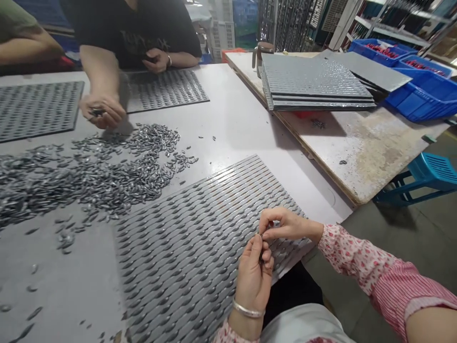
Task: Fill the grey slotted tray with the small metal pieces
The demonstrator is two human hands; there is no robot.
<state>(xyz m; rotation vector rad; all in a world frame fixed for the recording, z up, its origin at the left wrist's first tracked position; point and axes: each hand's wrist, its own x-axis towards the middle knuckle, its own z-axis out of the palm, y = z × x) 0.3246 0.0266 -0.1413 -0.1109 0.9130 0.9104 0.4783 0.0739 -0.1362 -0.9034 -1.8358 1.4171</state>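
Small dark metal piece [261, 234]: pinched between the fingertips of both hands, just above the near right corner of the slotted tray; largely hidden by the fingers, shape not readable.

Left hand [254, 276]: fingers drawn together, tips closed on the small dark metal piece; silver bangle [247, 309] at the wrist.

Right hand [285, 225]: thumb and forefinger pressed together on the same piece from the right; forearm in a pink patterned sleeve [360, 259].

Slotted tray [185, 252]: grey, ridged, lying flat and askew on the grey table [235, 119], directly under both hands; rows of slots mostly filled with dark oval pieces.

Heap of loose pieces [89, 171]: dark, oval, spread across the table to the left of the slotted tray, with strays trailing toward the near left edge.

Co-worker's hand [102, 110]: across the table, at the far edge of the heap, fingers curled on a few pieces; that person's other hand rests near the chest.

Second tray [162, 88]: in front of the co-worker, flat. Third tray [35, 109]: far left, flat.

Stack of trays [314, 83]: on the adjoining worn table [371, 147] to the right, well apart from the hands.

Blue bins [424, 93]: beyond the stack, at the right.

Blue stool [424, 176]: on the floor beside the worn table.
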